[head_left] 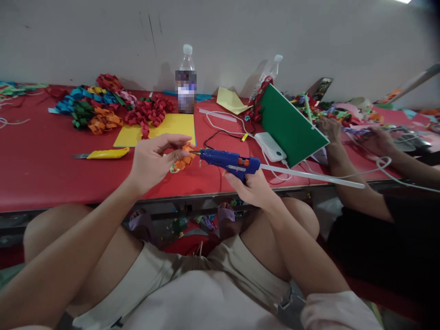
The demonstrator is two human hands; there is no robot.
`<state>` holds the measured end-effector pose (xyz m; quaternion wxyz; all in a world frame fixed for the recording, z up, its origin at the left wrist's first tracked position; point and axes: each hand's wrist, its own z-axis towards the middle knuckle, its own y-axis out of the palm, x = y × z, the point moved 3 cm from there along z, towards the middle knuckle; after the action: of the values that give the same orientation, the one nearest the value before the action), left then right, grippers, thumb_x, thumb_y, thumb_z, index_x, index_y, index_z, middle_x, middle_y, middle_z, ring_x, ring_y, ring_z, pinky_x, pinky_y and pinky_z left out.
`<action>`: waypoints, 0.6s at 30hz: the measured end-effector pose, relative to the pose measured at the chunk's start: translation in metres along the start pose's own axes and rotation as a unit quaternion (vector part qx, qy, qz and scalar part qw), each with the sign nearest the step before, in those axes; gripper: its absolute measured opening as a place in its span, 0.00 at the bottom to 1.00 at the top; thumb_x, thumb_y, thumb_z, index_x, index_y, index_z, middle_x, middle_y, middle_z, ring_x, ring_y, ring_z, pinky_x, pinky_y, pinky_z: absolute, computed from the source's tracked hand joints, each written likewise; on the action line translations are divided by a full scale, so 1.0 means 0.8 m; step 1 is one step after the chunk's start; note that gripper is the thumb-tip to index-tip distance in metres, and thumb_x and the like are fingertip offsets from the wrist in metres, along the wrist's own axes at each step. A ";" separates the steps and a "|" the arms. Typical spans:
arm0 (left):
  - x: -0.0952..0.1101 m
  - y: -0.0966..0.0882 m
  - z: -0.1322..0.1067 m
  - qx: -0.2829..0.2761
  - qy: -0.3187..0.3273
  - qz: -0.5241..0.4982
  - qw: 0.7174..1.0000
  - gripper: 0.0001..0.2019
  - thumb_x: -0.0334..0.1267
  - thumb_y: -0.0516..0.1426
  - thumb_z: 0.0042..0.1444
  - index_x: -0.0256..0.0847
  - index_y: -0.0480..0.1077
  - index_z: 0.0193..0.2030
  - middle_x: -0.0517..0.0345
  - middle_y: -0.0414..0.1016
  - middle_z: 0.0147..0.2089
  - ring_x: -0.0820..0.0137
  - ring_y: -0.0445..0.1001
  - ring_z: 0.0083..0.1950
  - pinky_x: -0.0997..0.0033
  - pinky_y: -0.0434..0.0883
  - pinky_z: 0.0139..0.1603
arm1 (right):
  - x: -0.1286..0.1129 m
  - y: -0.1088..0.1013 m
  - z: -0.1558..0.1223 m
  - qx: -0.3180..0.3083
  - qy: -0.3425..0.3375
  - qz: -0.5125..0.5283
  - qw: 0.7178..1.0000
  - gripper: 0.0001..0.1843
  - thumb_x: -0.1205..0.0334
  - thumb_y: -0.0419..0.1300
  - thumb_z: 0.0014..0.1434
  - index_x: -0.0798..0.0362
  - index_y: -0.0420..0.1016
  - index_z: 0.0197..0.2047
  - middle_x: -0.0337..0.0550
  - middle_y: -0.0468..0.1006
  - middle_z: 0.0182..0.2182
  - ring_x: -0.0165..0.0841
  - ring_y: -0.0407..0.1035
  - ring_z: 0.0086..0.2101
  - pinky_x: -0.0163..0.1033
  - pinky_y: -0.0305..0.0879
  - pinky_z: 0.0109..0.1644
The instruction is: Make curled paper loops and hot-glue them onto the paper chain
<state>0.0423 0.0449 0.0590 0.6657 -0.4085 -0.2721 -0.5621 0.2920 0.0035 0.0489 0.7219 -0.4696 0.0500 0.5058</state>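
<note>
My left hand pinches a small orange folded-paper piece above the front part of the red table. My right hand grips a blue hot glue gun. Its nozzle points left and sits right against the orange paper. A long clear glue stick juts out of the gun's back toward the right. A white cable runs from the gun across the table.
A yellow utility knife, yellow paper sheet, heaps of coloured paper chains, a water bottle, a white power bank and a green board lie on the table. Another person's hands work at the right.
</note>
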 end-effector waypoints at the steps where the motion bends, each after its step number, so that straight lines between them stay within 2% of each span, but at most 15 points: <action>1: 0.000 0.000 0.000 0.000 0.000 -0.001 1.000 0.13 0.49 0.68 0.54 0.53 0.81 0.46 0.59 0.83 0.42 0.62 0.81 0.43 0.58 0.80 0.49 | 0.001 0.000 0.000 -0.001 0.004 0.013 1.000 0.14 0.53 0.56 0.69 0.53 0.74 0.37 0.41 0.76 0.27 0.30 0.69 0.26 0.36 0.65 0.30; 5: -0.003 -0.002 0.003 0.002 -0.001 -0.013 1.000 0.14 0.48 0.68 0.55 0.51 0.81 0.47 0.56 0.83 0.43 0.62 0.82 0.44 0.57 0.80 0.51 | 0.004 -0.006 -0.003 0.010 0.030 0.068 0.997 0.14 0.52 0.57 0.69 0.52 0.78 0.47 0.47 0.83 0.40 0.36 0.77 0.38 0.41 0.74 0.41; 10: -0.010 -0.007 0.008 0.012 0.013 -0.027 0.999 0.14 0.45 0.68 0.55 0.46 0.79 0.47 0.52 0.83 0.43 0.64 0.82 0.45 0.59 0.79 0.52 | 0.028 -0.029 -0.005 0.006 0.079 0.081 0.994 0.18 0.48 0.58 0.67 0.53 0.79 0.49 0.49 0.84 0.41 0.37 0.77 0.38 0.43 0.76 0.41; 12: -0.012 -0.010 0.011 0.015 0.018 -0.028 0.999 0.14 0.45 0.68 0.55 0.45 0.78 0.47 0.52 0.82 0.42 0.65 0.82 0.44 0.61 0.79 0.51 | 0.050 -0.039 -0.005 -0.024 0.104 0.065 0.992 0.19 0.48 0.60 0.66 0.54 0.78 0.50 0.48 0.84 0.41 0.38 0.77 0.38 0.43 0.76 0.42; 14: -0.013 -0.013 0.014 0.019 0.024 -0.033 0.999 0.14 0.45 0.68 0.55 0.44 0.76 0.45 0.53 0.82 0.41 0.65 0.82 0.44 0.64 0.79 0.50 | 0.076 -0.042 -0.007 -0.076 0.132 0.042 0.988 0.19 0.49 0.60 0.65 0.54 0.78 0.50 0.48 0.83 0.41 0.39 0.77 0.41 0.46 0.75 0.47; 16: -0.014 -0.016 0.018 0.023 0.028 -0.042 0.998 0.15 0.47 0.68 0.55 0.43 0.73 0.44 0.53 0.81 0.40 0.66 0.82 0.43 0.66 0.78 0.49 | 0.098 -0.038 -0.008 -0.131 0.159 0.029 0.978 0.20 0.48 0.61 0.64 0.55 0.79 0.50 0.48 0.83 0.43 0.41 0.77 0.44 0.48 0.74 0.52; 18: -0.013 -0.019 0.022 0.029 0.030 -0.052 0.998 0.16 0.48 0.68 0.55 0.43 0.72 0.44 0.54 0.80 0.39 0.67 0.81 0.42 0.67 0.78 0.47 | 0.112 -0.028 -0.007 -0.168 0.179 0.024 0.969 0.20 0.46 0.63 0.62 0.56 0.80 0.46 0.48 0.84 0.41 0.40 0.77 0.43 0.47 0.74 0.51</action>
<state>0.0271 0.0648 0.0627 0.6553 -0.3570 -0.2889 -0.5997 0.3550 0.0596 0.0102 0.6000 -0.6654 0.1037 0.4320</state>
